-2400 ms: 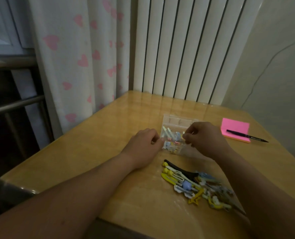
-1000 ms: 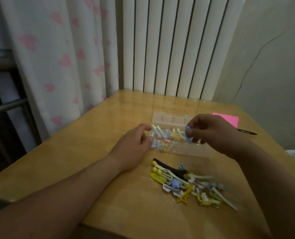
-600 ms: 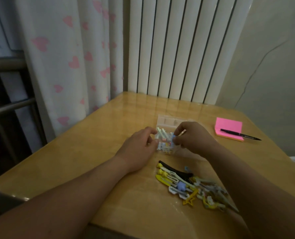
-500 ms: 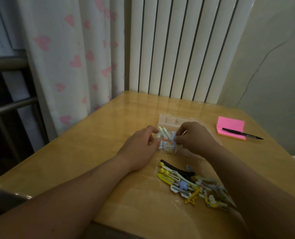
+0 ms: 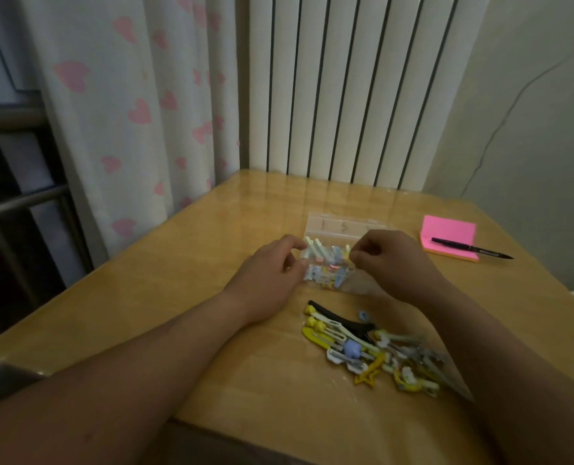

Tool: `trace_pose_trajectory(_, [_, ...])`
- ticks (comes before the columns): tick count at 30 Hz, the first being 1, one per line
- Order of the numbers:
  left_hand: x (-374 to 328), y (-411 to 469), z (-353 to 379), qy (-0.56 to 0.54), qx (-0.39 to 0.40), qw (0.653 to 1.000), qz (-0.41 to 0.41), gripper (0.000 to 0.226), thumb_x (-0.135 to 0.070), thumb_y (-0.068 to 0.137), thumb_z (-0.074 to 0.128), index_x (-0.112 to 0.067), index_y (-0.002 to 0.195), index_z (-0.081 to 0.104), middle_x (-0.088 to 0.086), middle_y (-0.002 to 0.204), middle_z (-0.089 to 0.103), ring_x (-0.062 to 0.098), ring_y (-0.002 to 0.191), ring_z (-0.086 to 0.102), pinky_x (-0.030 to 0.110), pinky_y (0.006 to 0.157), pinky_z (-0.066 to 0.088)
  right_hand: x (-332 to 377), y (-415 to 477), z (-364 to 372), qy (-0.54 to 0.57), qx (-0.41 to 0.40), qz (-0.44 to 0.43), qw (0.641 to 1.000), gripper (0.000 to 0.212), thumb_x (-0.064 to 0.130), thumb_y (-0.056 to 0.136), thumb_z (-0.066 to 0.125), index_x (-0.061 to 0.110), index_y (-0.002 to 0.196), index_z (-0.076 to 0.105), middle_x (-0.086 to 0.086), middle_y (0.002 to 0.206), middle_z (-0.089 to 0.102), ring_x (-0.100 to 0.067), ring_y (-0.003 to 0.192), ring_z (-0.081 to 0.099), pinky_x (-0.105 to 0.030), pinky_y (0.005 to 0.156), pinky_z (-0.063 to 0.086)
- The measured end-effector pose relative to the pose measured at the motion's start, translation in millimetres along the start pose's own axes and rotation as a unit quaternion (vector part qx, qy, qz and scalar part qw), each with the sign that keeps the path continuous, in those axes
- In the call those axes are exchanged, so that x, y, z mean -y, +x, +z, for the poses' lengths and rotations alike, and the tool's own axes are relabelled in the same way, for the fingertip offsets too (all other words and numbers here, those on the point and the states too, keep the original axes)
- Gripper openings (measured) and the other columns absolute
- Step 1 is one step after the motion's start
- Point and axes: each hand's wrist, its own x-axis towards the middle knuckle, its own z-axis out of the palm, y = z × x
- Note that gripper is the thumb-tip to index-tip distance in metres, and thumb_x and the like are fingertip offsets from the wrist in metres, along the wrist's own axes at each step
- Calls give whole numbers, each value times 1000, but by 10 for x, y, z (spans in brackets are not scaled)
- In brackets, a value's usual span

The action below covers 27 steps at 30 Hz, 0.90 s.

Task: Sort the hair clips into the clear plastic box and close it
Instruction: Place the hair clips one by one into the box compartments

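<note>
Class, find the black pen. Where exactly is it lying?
In the head view, the black pen lies across the pink sticky-note pad at the right side of the table, right of the clear plastic box.

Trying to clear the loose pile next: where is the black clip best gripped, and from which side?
Pinch the black clip at its narrow far-left tip, probably from the box side. That tip sticks out of the pile; its wider right end lies buried there, and yellow-tipped clips hug its near edge.
</note>
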Motion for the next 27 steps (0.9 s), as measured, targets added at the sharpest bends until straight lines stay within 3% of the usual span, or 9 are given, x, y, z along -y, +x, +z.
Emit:
trace_pose_trajectory(4, [-44,-12,-17,-6,3,1000,-8,26,-39,109,53,-35,134,57,-8,103,65,11,93,63,39,88,55,-10,-111,-108,21,-18,-23,999,4,27,98,72,26,97,76,11,92,72,-6,89,66,-30,79,55])
trace_pose_trajectory(8, [-63,-36,-20,-10,-1,1000,-10,26,-37,109,53,-34,134,57,-6,105,66,13,94,64,41,90,55,87,-178,-320,18,5,-61,998,2,27,97,73,28,97,75,12,89,73,-3,84,67,-29,76,57])
trace_pose_trajectory(14, [-64,-33,-14,2,-2,1000,-13,27,-37,109,53,-34,135,57,-5,104,67,15,96,64,44,91,55,221,-291,-492,-95,250,-57,962,6,27,99,71,29,100,77,9,82,78,-3,67,73,-26,65,57])
trace_pose_trajectory(17, [-53,-35,-12,4,-1,1000,-14,27,-37,109,52,-34,135,57,-5,104,67,15,96,64,44,91,55,245,-318,-438,-145,315,-44,937,11,27,97,75,30,108,76,7,86,79,-4,70,75,-24,67,59])
trace_pose_trajectory(21, [-57,-37,-1,4,-1,1000,-9,28,-36,109,52,-33,136,57,-6,103,67,14,94,64,44,89,55,269,-323,-369,-189,323,-40,926,11,26,97,74,32,106,75,8,90,78,-5,76,75,-27,75,62])
trace_pose_trajectory(27, [-76,-58,-24,9,-1,1000,-10,29,-35,109,52,-32,137,57,-8,105,66,10,96,63,39,90,54,281,-328,-444,-153,331,-61,929,11,27,97,74,36,98,68,10,90,73,-6,78,72,-25,69,56])
